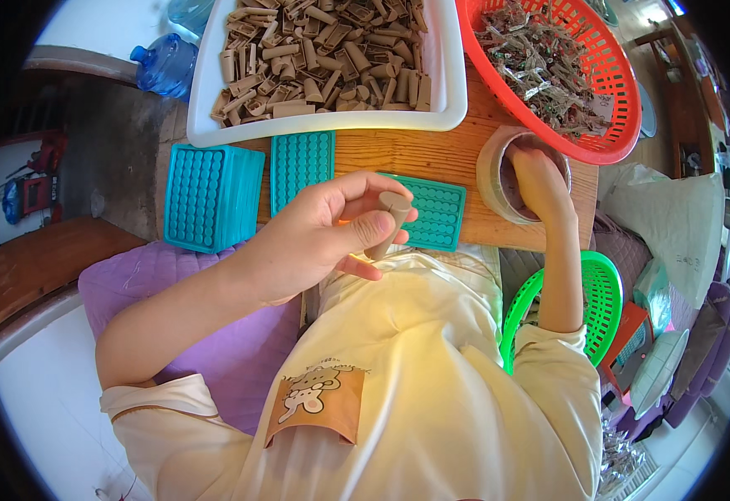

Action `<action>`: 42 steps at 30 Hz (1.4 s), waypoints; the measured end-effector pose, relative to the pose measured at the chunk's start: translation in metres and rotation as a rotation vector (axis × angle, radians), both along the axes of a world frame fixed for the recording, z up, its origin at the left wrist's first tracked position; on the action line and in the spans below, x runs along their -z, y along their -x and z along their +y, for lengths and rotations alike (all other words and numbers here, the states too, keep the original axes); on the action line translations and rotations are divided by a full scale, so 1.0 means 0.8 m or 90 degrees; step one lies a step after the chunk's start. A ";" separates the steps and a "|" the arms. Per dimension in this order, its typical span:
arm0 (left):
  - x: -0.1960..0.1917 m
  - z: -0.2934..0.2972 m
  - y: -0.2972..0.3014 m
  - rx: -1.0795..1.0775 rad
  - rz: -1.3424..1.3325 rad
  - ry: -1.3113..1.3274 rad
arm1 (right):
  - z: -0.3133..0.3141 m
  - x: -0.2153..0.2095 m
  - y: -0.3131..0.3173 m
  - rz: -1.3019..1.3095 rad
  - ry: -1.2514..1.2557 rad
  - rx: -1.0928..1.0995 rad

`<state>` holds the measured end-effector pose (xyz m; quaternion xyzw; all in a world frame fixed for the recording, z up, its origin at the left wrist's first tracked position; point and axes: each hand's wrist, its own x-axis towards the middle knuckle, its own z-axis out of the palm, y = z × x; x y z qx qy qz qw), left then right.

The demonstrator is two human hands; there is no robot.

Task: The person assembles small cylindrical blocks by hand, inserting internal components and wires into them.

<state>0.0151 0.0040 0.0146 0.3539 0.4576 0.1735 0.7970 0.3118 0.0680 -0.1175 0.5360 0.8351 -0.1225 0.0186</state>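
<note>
A tan cylinder [392, 204] with a slit across its top end is pinched upright between the thumb and fingers of my left hand [332, 225], in front of my body. My right hand [542, 185] reaches down into a round, pale-walled tub [488, 179] at the right of the table. Its fingers are hidden inside, so what they touch cannot be made out. Behind the cylinder lies a teal tray [436, 215] with rows of round hollows. Another teal tray [302, 171] rests farther left, beside a tall stack of the same trays [202, 200].
A white bin [332, 128] full of tan half-shell pieces stands at the far side of the wooden table [390, 150]. Right of it, a red basket [626, 108] holds many thin clear-and-dark parts. A green basket [603, 292] sits low by my right arm. A blue water jug [164, 67] stands far left.
</note>
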 end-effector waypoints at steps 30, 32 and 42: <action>0.009 -0.007 -0.002 -0.105 -0.030 0.130 | -0.033 -0.067 0.001 0.675 0.165 0.339; 0.009 -0.008 -0.001 -0.122 -0.036 0.140 | -0.033 -0.069 0.007 0.678 0.177 0.345; 0.015 -0.010 0.003 -0.147 -0.078 0.152 | -0.076 -0.093 0.135 0.982 0.217 0.205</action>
